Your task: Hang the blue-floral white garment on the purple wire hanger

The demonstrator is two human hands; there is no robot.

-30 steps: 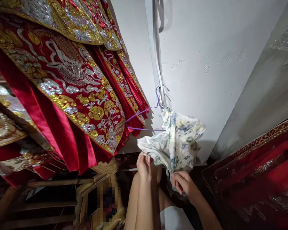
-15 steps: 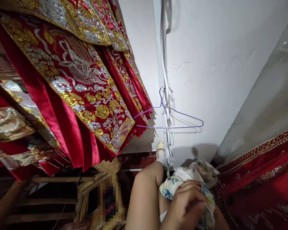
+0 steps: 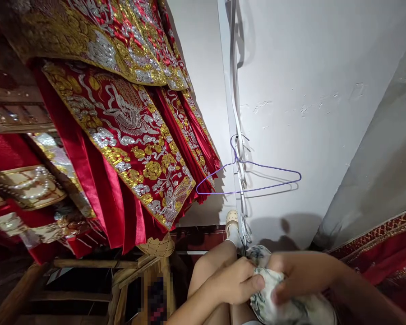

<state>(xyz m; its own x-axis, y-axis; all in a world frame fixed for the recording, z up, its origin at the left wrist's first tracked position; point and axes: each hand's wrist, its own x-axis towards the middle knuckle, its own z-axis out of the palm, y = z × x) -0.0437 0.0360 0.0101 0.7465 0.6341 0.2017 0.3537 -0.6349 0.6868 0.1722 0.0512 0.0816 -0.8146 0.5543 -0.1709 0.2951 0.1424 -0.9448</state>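
Note:
A white cloth with a dark leaf or flower print [image 3: 301, 307] lies bunched over my lap; I cannot make out what kind of garment it is. From the left, my left hand [image 3: 238, 280] pinches its edge between thumb and fingers. Close beside it, my right hand [image 3: 286, 273] grips the same cloth with bent fingers, slightly blurred. Beyond both hands, a bare purple wire hanger [image 3: 257, 163] hangs by its hook from a white strap [image 3: 234, 99] against the wall.
Red skirts with gold and silver embroidery [image 3: 131, 117] hang at the left. Below them stands a bamboo frame [image 3: 81, 295] near a woven hat-like item [image 3: 157, 246]. Another red embroidered fabric [image 3: 385, 253] lies at the right. My foot in a cream clog [image 3: 232, 217] rests near the wall.
My left hand now shows clearly at the left of the cloth, and both hands grip it close together. The bunched cloth has shifted lower. The view has moved slightly, so the hanger appears lower and further right.

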